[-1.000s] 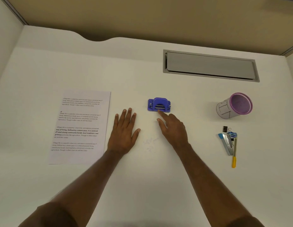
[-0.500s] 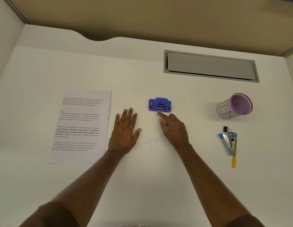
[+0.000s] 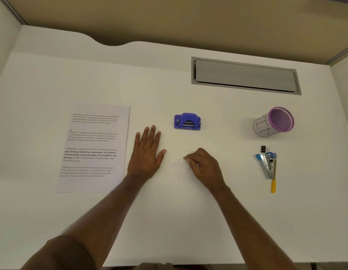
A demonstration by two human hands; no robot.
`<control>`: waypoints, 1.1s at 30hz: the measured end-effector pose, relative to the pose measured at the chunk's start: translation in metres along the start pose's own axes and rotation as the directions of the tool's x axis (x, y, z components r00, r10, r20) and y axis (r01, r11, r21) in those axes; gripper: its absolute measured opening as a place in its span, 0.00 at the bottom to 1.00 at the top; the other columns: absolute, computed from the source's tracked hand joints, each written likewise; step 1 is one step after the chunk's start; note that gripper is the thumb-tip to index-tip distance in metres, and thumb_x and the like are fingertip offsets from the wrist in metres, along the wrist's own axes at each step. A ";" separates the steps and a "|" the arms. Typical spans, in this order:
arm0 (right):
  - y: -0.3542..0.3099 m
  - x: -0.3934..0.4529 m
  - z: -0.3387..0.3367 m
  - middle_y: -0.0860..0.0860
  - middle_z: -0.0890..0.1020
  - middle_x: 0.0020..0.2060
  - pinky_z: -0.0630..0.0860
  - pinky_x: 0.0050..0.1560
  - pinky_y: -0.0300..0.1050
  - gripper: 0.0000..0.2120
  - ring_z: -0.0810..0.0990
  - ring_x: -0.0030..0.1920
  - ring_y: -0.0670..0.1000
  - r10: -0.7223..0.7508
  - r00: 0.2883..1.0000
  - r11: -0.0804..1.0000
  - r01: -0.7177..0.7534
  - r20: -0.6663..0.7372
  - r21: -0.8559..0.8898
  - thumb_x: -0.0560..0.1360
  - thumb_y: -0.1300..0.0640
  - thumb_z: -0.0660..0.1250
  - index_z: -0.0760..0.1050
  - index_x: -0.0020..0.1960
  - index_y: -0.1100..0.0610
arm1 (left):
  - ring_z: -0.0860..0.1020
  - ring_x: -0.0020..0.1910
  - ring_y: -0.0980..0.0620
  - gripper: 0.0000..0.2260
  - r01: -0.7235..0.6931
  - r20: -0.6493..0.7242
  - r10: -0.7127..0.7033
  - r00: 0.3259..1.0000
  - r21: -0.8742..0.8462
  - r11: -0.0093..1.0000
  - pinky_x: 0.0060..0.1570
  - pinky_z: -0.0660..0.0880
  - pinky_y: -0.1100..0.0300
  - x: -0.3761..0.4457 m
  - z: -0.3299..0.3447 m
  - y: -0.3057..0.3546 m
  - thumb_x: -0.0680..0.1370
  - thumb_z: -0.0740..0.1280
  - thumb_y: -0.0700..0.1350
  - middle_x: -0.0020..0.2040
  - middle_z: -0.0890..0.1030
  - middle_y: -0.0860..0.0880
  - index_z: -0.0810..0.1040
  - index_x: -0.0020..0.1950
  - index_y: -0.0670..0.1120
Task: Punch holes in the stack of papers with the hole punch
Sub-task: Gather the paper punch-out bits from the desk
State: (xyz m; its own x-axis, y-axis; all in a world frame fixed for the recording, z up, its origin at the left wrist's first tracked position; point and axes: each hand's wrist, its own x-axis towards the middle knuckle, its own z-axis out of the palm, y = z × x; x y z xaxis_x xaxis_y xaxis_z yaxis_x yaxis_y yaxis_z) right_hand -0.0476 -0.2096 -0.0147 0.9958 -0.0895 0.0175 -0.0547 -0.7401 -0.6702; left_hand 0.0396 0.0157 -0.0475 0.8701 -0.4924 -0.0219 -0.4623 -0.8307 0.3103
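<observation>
The stack of printed papers (image 3: 95, 149) lies flat on the white desk at the left. A purple-blue hole punch (image 3: 187, 121) stands alone at the desk's middle, nothing touching it. My left hand (image 3: 147, 152) rests flat, palm down with fingers spread, just right of the papers' edge. Nearer to me than the punch, my right hand (image 3: 204, 165) has its fingers curled with the fingertips on the desk, beside a scatter of small white paper dots (image 3: 176, 167). Whether it pinches any dot is not visible.
A pink-rimmed mesh pen cup (image 3: 274, 121) stands at the right. Below it lie a black binder clip (image 3: 263, 149), a blue stapler (image 3: 266, 165) and a yellow-handled tool (image 3: 273, 182). A grey cable flap (image 3: 245, 76) is set into the desk behind.
My right hand has drawn back from the hole punch toward me and curled its fingers over the paper dots. The left hand and the papers have stayed put.
</observation>
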 end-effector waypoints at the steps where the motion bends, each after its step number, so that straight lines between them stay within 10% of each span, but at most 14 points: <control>1: -0.001 -0.007 0.002 0.46 0.79 0.41 0.78 0.43 0.46 0.04 0.78 0.40 0.45 0.006 1.000 0.999 -0.005 -0.016 0.044 0.77 0.58 0.70 0.83 0.49 0.52 | 0.49 0.82 0.44 0.29 -0.001 0.002 0.001 1.000 0.001 1.000 0.80 0.51 0.40 0.000 0.000 0.000 0.84 0.50 0.57 0.83 0.52 0.43 0.56 0.81 0.44; 11: -0.014 0.006 0.015 0.59 0.83 0.42 0.79 0.53 0.62 0.02 0.81 0.46 0.63 0.555 0.799 0.667 -0.260 -0.233 0.698 0.71 0.60 0.70 0.78 0.43 0.58 | 0.49 0.82 0.43 0.29 -0.007 0.005 0.007 1.000 0.015 1.000 0.79 0.51 0.40 0.000 -0.001 -0.001 0.84 0.49 0.57 0.83 0.52 0.43 0.55 0.82 0.44; 23: -0.066 0.001 0.043 0.64 0.84 0.44 0.83 0.52 0.56 0.05 0.85 0.46 0.63 0.413 0.908 0.545 -0.183 -0.072 0.818 0.78 0.64 0.63 0.76 0.47 0.66 | 0.50 0.82 0.42 0.28 -0.016 0.001 0.016 1.000 0.023 1.000 0.80 0.49 0.40 0.000 -0.001 0.000 0.83 0.50 0.53 0.83 0.52 0.42 0.55 0.81 0.43; 33: -0.054 -0.078 0.027 0.60 0.87 0.38 0.84 0.47 0.56 0.17 0.87 0.41 0.61 0.441 0.878 0.594 -0.440 0.185 0.673 0.82 0.60 0.62 0.84 0.42 0.66 | 0.48 0.82 0.41 0.28 -0.004 0.036 0.001 0.999 0.078 0.997 0.79 0.48 0.39 -0.010 -0.002 0.000 0.84 0.49 0.54 0.83 0.50 0.41 0.51 0.82 0.43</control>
State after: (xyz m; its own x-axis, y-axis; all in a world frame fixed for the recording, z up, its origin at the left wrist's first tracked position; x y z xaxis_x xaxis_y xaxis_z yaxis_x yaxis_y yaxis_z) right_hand -0.1203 -0.1447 0.0005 0.8640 -0.2812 -0.4176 -0.4220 0.0481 -0.9053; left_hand 0.0311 0.0215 -0.0458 0.8628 -0.5023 -0.0562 -0.4775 -0.8465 0.2353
